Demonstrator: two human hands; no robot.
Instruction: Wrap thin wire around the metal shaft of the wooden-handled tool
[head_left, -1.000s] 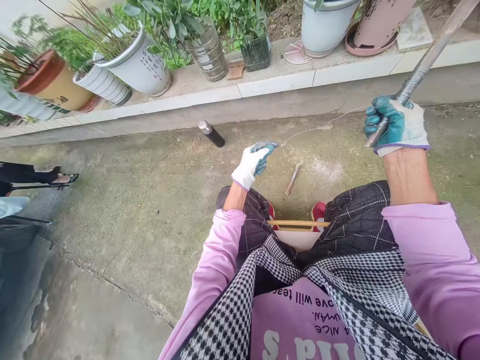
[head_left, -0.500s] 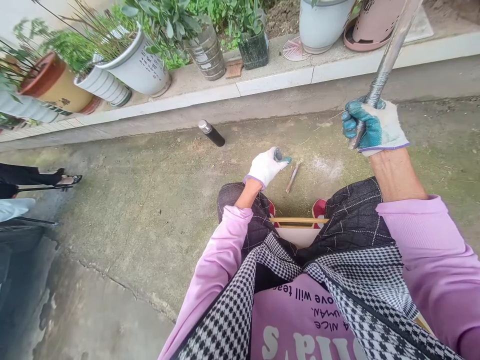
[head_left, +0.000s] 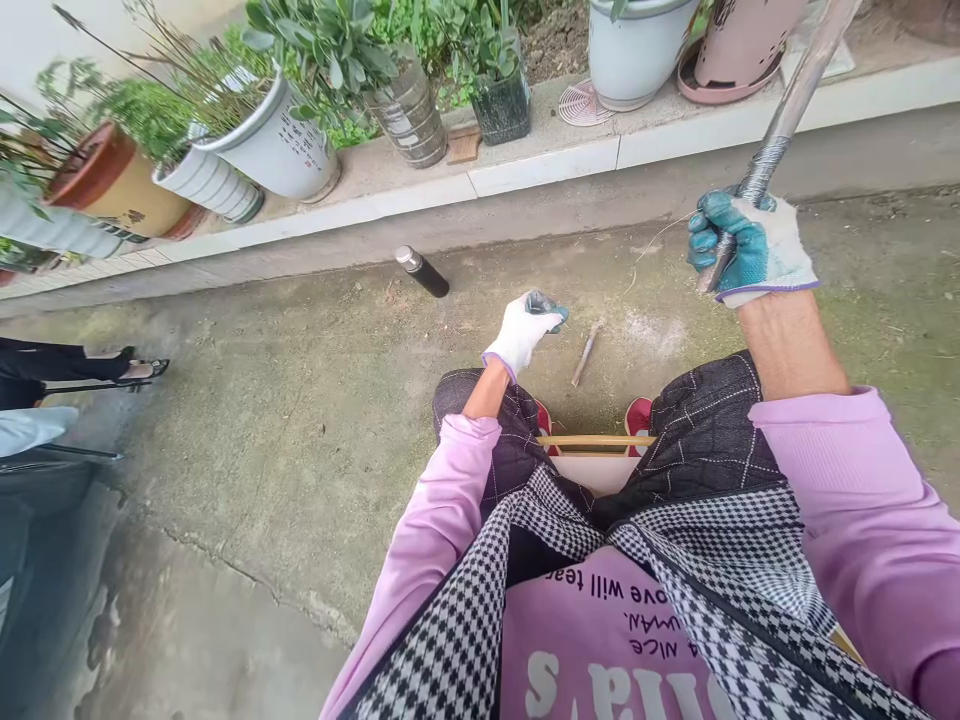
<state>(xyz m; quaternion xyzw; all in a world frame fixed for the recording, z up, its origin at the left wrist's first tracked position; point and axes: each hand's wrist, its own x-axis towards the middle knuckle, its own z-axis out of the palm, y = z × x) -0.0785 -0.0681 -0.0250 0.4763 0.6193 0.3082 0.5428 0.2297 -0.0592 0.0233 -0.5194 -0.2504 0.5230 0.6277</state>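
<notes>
I sit on a low stool above a concrete floor. My right hand (head_left: 750, 250), in a white and teal glove, is wrapped round a grey metal pole (head_left: 787, 110) that rises to the upper right; wire is wound on the pole just above the glove. A thin wire (head_left: 651, 243) trails from that hand down to the left. My left hand (head_left: 523, 330), gloved the same way, is closed low over the floor in front of my left knee; what it pinches is too small to name. A short rusty stick (head_left: 586, 353) lies on the floor just right of it.
A dark bottle with a silver cap (head_left: 422, 271) lies on the concrete near a raised kerb (head_left: 540, 170). Potted plants (head_left: 277, 130) and tubs line the ledge behind it. Another person's foot in a black sandal (head_left: 135, 370) shows at the left edge.
My left hand dropped from a raised pinch on the wire toward the floor and closed. My right hand swung the pole more upright and shifted left.
</notes>
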